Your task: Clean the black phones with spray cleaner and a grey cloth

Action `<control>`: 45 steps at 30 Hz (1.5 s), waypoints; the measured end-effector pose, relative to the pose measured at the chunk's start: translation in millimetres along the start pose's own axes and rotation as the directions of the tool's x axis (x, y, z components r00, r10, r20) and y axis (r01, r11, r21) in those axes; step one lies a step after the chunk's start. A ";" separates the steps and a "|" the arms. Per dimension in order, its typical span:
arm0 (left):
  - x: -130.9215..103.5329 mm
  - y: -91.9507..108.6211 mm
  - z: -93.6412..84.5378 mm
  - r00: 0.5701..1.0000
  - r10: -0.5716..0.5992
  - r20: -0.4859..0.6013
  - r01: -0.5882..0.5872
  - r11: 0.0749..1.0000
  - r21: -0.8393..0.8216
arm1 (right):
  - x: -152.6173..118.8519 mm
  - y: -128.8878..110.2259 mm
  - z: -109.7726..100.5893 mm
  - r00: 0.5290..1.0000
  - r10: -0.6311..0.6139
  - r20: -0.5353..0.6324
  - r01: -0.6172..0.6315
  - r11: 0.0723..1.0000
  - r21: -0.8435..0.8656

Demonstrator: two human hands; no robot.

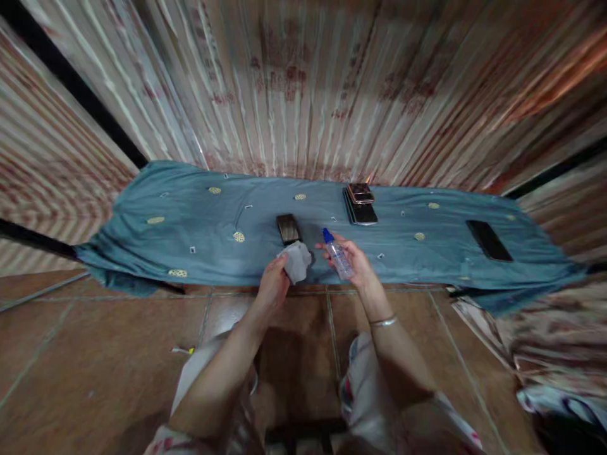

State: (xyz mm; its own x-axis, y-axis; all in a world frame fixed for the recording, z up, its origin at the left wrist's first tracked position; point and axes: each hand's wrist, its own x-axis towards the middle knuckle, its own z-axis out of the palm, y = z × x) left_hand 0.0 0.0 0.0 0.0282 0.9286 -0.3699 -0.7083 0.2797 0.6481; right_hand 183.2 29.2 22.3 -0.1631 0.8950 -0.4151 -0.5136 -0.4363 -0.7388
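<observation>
In my left hand (275, 279), fingers closed, is a light grey cloth (296, 261), held over the near edge of the table. My right hand (355, 262) has its fingers around a clear bottle (339, 259) with a blue cap, tilted with the cap pointing away from me. Just beyond the cloth a dark phone (288, 229) lies on the blue tablecloth (256, 253); the cloth is close to its near end.
A stack of dark phones (361, 205) sits toward the back, right of centre. Another black phone (489, 240) lies at the right end. Corrugated sheeting (284, 95) rises behind the table, and tiled floor (118, 354) shows in front.
</observation>
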 end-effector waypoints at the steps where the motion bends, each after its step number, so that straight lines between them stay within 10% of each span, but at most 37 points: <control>1: -0.2 -0.8 0.3 1.000 -0.022 -0.008 0.022 1.000 -0.014 | -4.7 2.5 0.1 0.997 0.014 0.073 -0.015 1.000 0.004; 5: 1.5 -5.0 -1.0 0.993 -0.116 -0.022 0.115 0.992 -0.044 | -21.8 11.0 -0.4 0.968 0.012 0.251 -0.004 0.999 -0.033; 9: 6.4 -11.6 -6.9 0.984 -0.173 0.029 0.174 0.985 -0.014 | -26.8 21.1 -4.8 0.977 -0.122 0.176 0.158 0.965 -0.208; 15: 6.9 -19.4 -3.0 0.975 -0.184 0.122 0.179 0.983 0.050 | -10.5 39.1 -16.2 0.881 -0.467 0.076 0.405 0.663 -0.629; 21: 4.0 -23.6 7.7 0.974 -0.117 0.195 0.093 0.987 0.128 | -11.6 39.0 -12.4 0.791 -0.604 0.097 0.401 0.392 -0.828; 45: 2.4 -28.6 2.4 0.971 -0.168 0.169 0.125 0.963 0.240 | -25.8 29.7 0.6 0.770 -0.620 0.153 0.424 0.316 -0.849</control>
State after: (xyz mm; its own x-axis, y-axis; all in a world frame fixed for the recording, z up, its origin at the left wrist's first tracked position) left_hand 22.0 -5.2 -17.8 0.2657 0.8960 -0.3559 -0.5088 0.4438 0.7376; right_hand 171.6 -6.7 11.4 0.0635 0.9735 0.2197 0.4832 0.1626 -0.8603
